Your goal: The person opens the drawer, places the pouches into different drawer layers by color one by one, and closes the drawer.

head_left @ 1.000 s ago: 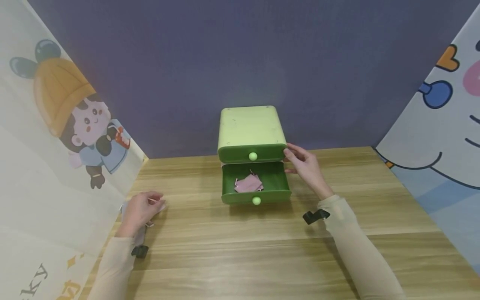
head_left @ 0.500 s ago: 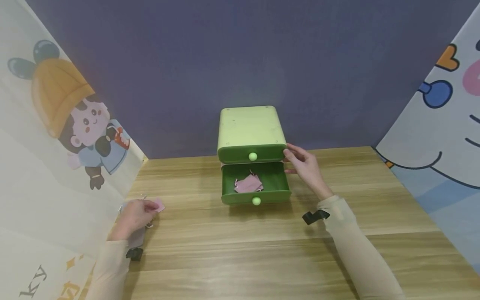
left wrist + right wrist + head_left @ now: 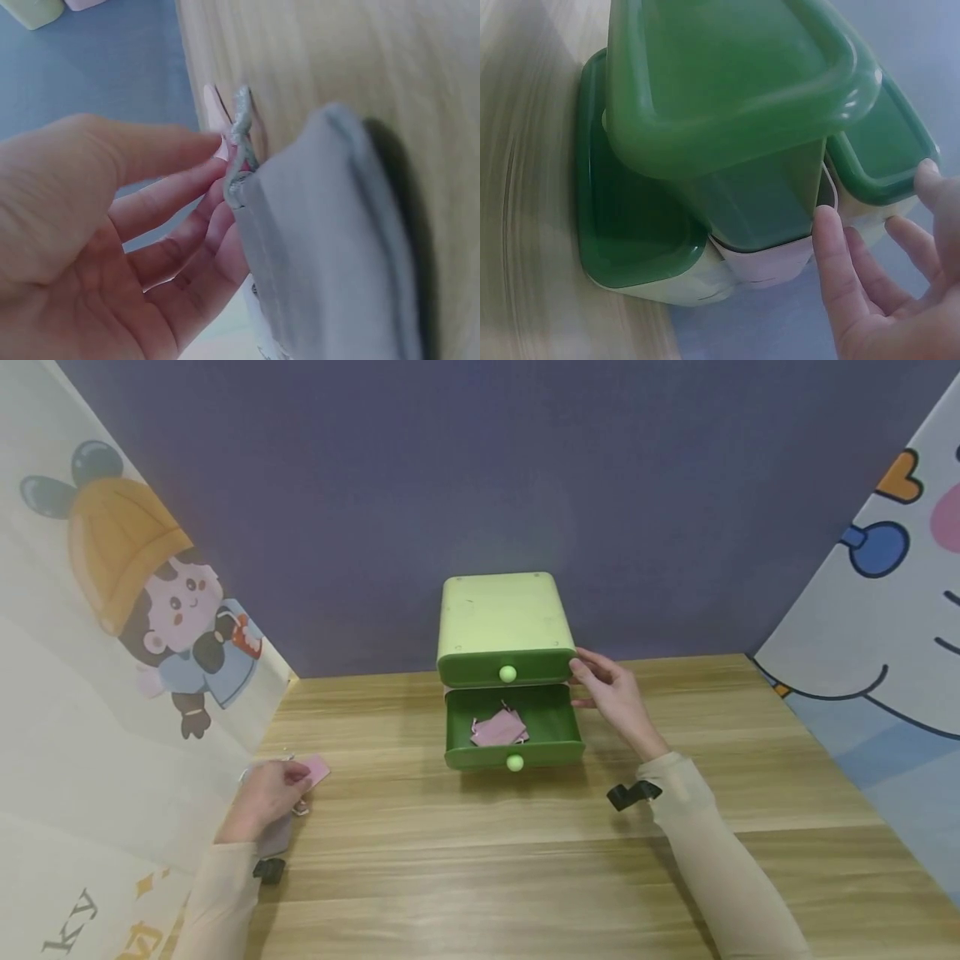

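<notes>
In the head view my left hand [image 3: 266,793] is low over the left of the table, thumb and forefinger pinching a small flat pink piece [image 3: 317,769]. A grey drawstring pouch [image 3: 322,232] lies against the fingers in the left wrist view, its twisted cord [image 3: 240,142] beside the thumb tip. My right hand [image 3: 615,693] rests at the right side of a pale green drawer cabinet [image 3: 502,612], thumb on its front corner and fingers extended along the side. Below the top drawer, a pulled-out green drawer [image 3: 551,753] holds pink drawstring pouches [image 3: 498,728].
The cabinet stands on a wood-grain table [image 3: 480,877] near the purple back wall [image 3: 360,527]. A printed white panel [image 3: 97,718] bounds the left side, another panel [image 3: 840,635] the right. A third drawer front [image 3: 637,225] shows below the pulled-out one.
My left hand has moved slightly left and toward me, and more of the pink piece shows past its fingertips. The right hand and the drawer stay put.
</notes>
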`<state>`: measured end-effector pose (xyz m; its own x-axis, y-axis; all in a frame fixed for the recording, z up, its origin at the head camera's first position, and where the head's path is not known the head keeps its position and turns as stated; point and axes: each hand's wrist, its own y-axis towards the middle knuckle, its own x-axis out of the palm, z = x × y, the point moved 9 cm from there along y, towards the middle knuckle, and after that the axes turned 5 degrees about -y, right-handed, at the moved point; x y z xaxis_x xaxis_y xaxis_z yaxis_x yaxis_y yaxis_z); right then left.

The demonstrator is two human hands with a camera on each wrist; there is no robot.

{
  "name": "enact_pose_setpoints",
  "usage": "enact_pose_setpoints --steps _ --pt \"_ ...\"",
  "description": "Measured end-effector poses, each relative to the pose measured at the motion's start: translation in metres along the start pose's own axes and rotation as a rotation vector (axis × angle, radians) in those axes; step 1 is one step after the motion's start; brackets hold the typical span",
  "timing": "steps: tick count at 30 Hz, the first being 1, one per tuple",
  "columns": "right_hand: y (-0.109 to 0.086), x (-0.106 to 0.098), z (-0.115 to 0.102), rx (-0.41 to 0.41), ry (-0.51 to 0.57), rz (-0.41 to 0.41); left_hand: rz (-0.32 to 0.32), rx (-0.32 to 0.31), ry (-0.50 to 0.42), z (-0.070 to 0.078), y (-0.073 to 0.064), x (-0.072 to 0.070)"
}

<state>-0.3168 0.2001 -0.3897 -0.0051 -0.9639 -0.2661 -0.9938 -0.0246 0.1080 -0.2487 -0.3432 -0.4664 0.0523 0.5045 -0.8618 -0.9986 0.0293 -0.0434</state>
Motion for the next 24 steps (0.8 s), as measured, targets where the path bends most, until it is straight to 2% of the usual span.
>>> enact_pose_setpoints --steps 5,15,20,24 --pt "-0.0002 -0.0001 0.0003 -0.003 0.005 -0.001 0.011 -0.016 0.000 -0.0032 0.0008 -0.0001" --pt "0.0019 0.0000 -0.0011 -0.015 0.007 0.002 0.026 0.017 0.030 -0.0066 0.0056 0.0000" --pt "0.0008 -0.0004 -0.0003 -0.005 -0.006 0.000 0.022 0.015 0.048 -0.0038 0.0047 -0.0005" --pt "0.0008 -0.0003 0.0004 -0.002 -0.008 0.000 0.029 0.042 0.058 0.0003 0.0035 -0.0007"
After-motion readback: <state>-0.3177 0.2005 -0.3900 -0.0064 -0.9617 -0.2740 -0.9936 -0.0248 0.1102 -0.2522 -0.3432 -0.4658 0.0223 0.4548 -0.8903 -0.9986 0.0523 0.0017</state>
